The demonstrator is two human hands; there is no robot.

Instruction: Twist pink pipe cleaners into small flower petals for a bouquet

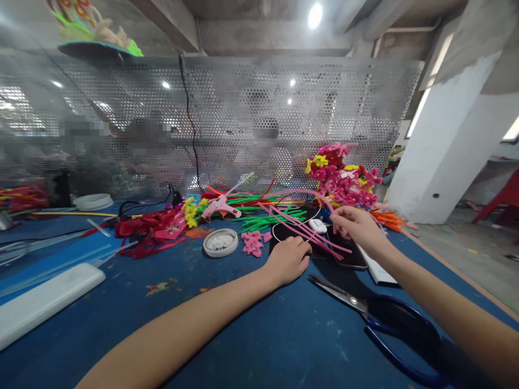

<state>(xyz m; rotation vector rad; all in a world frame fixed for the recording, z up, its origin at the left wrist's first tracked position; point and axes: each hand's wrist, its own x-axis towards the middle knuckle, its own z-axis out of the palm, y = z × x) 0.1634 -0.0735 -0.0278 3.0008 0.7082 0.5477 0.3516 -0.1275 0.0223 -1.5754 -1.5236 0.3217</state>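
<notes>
Blue surface (259,335) is carrying scissors (357,302), backing onto a perforated screen (324,108). Right hand (357,227) is pinching pink pipe cleaners (300,227); left hand (288,260) is resting curled, grasp unclear.

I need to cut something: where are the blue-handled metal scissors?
Head view, lower right: the blue-handled metal scissors lie on the blue table, tips near the left hand.
</notes>
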